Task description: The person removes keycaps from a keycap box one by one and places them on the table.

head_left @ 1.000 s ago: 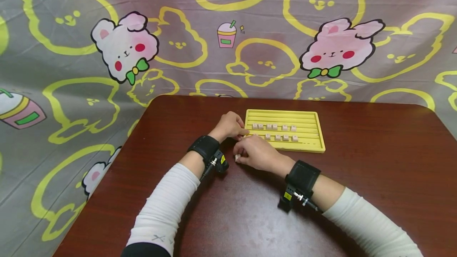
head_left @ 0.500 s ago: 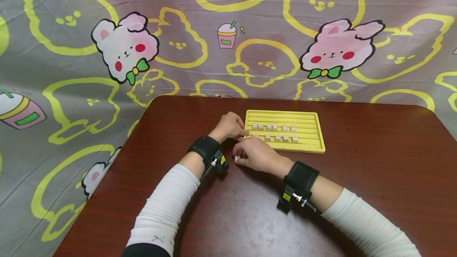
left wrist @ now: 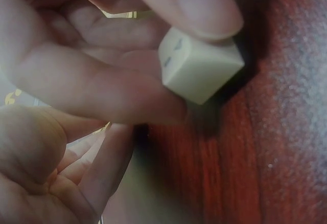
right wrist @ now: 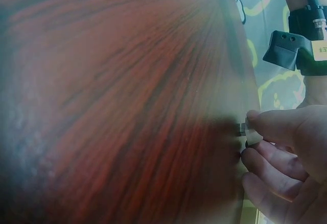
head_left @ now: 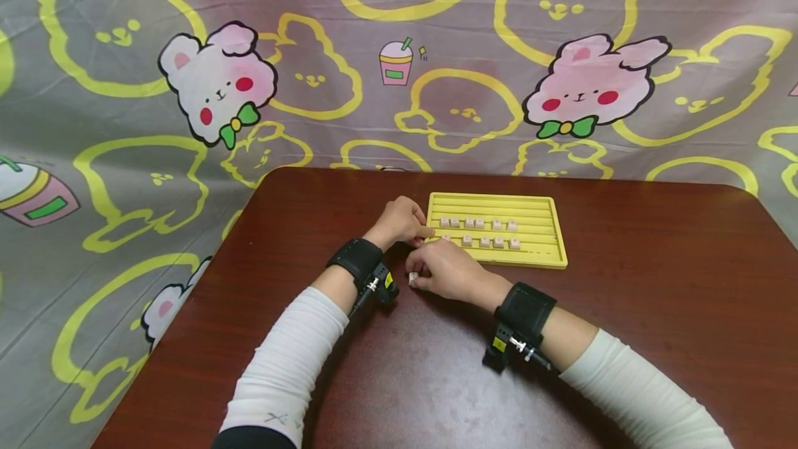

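Note:
Between thumb and index finger my right hand (head_left: 450,267) pinches a small off-white keycap (left wrist: 207,70), just above the table in front of the yellow tray (head_left: 499,203). Dark marks show on one face of the keycap in the left wrist view, blurred. My left hand (head_left: 399,220) pinches the tray's left edge near its front corner; its fingertips are partly hidden. Two rows of similar keycaps (head_left: 485,242) sit in the ridged tray. The right hand covers the tray's front left part in the head view.
The brown wooden table (head_left: 654,283) extends around the tray on all sides. Behind it hangs a patterned cloth (head_left: 461,40). Black wrist straps with cameras (head_left: 520,317) are worn on both arms.
The right hand and its keycap have shifted very slightly toward the left and front. The left hand and the tray stay in place.

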{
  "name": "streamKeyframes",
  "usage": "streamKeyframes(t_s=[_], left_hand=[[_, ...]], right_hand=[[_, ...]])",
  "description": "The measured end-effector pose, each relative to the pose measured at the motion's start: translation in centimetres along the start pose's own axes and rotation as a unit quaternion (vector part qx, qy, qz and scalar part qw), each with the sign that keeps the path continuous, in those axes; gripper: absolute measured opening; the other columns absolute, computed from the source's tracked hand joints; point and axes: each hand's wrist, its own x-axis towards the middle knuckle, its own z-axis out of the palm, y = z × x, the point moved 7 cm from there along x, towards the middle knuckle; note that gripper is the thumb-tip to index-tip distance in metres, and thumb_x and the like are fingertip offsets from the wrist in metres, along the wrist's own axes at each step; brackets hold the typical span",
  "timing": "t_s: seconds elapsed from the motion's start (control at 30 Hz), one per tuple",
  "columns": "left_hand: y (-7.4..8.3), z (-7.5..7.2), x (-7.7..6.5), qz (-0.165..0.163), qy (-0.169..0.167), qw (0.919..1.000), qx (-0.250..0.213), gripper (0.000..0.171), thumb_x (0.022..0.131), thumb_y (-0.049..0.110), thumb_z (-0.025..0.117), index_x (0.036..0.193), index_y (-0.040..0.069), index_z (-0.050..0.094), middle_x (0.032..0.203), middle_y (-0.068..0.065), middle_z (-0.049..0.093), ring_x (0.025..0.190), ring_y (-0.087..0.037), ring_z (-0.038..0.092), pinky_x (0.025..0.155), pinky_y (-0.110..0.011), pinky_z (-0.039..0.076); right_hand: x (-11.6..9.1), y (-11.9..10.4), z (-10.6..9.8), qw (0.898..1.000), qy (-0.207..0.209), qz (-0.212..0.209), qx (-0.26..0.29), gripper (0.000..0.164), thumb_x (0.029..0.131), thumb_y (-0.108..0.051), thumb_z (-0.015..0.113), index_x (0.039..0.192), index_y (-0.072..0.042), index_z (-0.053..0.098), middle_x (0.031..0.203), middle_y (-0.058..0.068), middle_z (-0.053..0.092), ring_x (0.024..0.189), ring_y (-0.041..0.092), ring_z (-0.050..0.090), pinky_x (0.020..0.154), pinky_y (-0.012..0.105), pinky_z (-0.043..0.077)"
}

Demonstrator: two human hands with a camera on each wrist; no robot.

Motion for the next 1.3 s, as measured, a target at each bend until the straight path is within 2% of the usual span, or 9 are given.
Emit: streamKeyframes(t_s=[0.4,0.63,0.97,1.17,1.3], left_hand=[[0.2,0.0,-0.2,0.001,0.001,0.9999,0.010,0.022,0.085,0.013,0.079,0.098,-0.001,0.069,0.099,-0.018,0.068,0.055,-0.013,0.068,0.059,-0.028,0.063],[0.2,0.0,-0.3,0.001,-0.003,1.0000,0.009,0.021,0.085,0.013,0.078,0.097,-0.002,0.069,0.096,-0.018,0.069,0.056,-0.014,0.069,0.062,-0.029,0.063],[0.1,0.1,-0.3,-0.006,-0.004,1.0000,-0.002,0.020,0.084,0.011,0.079,0.096,-0.003,0.068,0.085,-0.015,0.068,0.052,-0.013,0.067,0.061,-0.029,0.063],[0.1,0.0,-0.4,-0.003,-0.006,1.0000,-0.002,0.019,0.085,0.011,0.079,0.093,-0.003,0.070,0.069,-0.009,0.067,0.050,-0.011,0.065,0.059,-0.028,0.063],[0.0,0.0,-0.4,0.000,-0.010,0.9999,-0.009,0.018,0.085,0.011,0.079,0.092,-0.003,0.070,0.064,-0.005,0.065,0.049,-0.010,0.064,0.058,-0.027,0.062]], right_hand=[[0.0,0.1,-0.1,1.000,0.006,-0.002,0.001,0.013,0.086,-0.019,0.077,0.098,-0.014,0.075,0.091,-0.003,0.073,0.080,0.010,0.068,0.072,0.025,0.056],[-0.3,0.3,-0.3,1.000,0.004,0.001,0.000,0.015,0.086,-0.024,0.078,0.098,-0.014,0.075,0.091,-0.003,0.073,0.081,0.011,0.068,0.072,0.025,0.056],[-0.7,0.9,-0.8,1.000,-0.003,0.009,0.004,0.016,0.085,-0.028,0.079,0.096,-0.016,0.075,0.088,-0.004,0.073,0.081,0.010,0.067,0.071,0.026,0.056],[-1.1,1.4,-1.2,1.000,-0.005,0.013,0.013,0.017,0.084,-0.026,0.080,0.097,-0.016,0.075,0.091,-0.004,0.074,0.081,0.010,0.068,0.071,0.023,0.056],[-1.4,1.5,-1.7,1.000,-0.004,0.008,0.028,0.017,0.084,-0.026,0.080,0.098,-0.016,0.075,0.092,-0.004,0.074,0.081,0.009,0.068,0.072,0.023,0.057]])
